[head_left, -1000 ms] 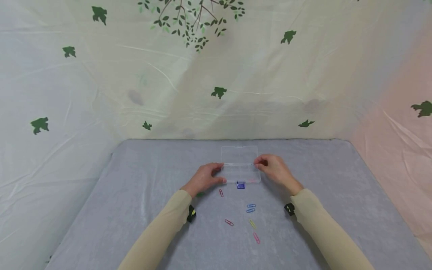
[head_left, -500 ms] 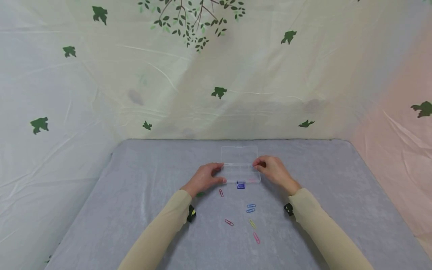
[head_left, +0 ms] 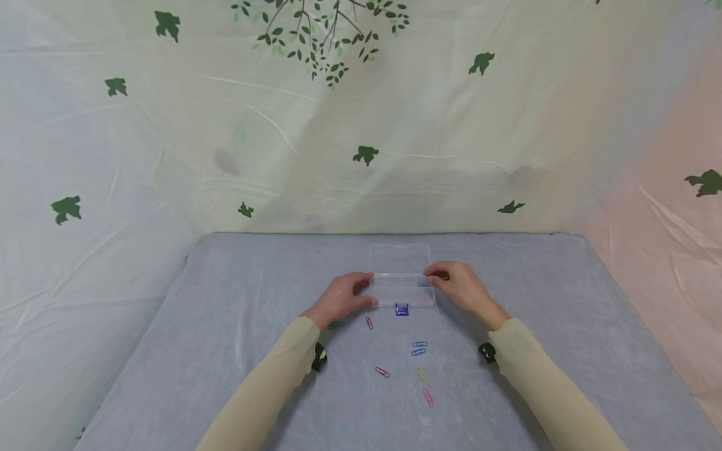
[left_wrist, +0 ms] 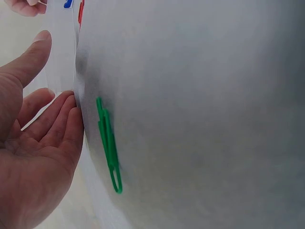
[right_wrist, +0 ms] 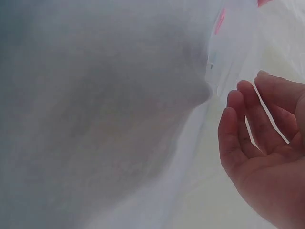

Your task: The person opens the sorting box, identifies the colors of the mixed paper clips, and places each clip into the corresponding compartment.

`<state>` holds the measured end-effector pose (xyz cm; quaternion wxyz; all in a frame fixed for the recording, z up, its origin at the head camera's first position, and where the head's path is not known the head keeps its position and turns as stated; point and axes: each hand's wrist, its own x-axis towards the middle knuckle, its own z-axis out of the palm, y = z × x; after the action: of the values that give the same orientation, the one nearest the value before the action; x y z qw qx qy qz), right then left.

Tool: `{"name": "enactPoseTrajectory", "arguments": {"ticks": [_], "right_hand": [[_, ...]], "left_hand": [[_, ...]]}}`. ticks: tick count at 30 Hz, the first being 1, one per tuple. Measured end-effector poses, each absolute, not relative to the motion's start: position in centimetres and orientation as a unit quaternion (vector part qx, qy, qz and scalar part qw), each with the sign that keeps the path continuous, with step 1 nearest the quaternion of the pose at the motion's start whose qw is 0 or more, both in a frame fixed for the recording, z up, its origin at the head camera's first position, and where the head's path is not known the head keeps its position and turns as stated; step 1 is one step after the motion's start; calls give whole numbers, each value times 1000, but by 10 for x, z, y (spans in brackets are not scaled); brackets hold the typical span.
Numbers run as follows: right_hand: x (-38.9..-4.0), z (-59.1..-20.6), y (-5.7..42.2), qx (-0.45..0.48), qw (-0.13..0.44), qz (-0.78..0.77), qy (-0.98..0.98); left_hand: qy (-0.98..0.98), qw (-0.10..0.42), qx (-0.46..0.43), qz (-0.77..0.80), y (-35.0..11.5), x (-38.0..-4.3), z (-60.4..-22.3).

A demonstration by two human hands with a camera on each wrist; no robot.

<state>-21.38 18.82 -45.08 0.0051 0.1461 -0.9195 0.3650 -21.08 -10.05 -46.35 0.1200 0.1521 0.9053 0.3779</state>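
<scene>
A clear plastic box [head_left: 395, 293] with a raised clear lid [head_left: 399, 258] and a blue latch [head_left: 402, 309] lies on the table. My left hand [head_left: 340, 297] holds its left end, thumb at the front corner and fingers at the back. My right hand [head_left: 459, 285] is over the back right corner, thumb and fingertips close together, and no object shows between them. Something bluish [head_left: 422, 282] lies in the back right compartment beneath those fingertips. Pink paper clips [right_wrist: 220, 21] show in the front right of the box.
In front of the box lie red paper clips [head_left: 382, 372], two blue paper clips [head_left: 419, 347], a yellow paper clip [head_left: 422, 374] and a pink paper clip [head_left: 429, 397]. Beside my left wrist are green paper clips [left_wrist: 109, 145]. A grey cloth [head_left: 254, 388] covers the table.
Bluish color now shows in the back right compartment, where none was visible before. My right hand has shifted slightly and its fingertips have parted a little. The left hand has stayed in place.
</scene>
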Motion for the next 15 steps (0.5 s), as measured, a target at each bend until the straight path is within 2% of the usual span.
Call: {"name": "enactPoseTrajectory", "arguments": {"ticks": [15], "right_hand": [[-185,-441,193,180,24,380,-907]], "left_hand": [[910,121,155,365,-101,-212,-465]]}}
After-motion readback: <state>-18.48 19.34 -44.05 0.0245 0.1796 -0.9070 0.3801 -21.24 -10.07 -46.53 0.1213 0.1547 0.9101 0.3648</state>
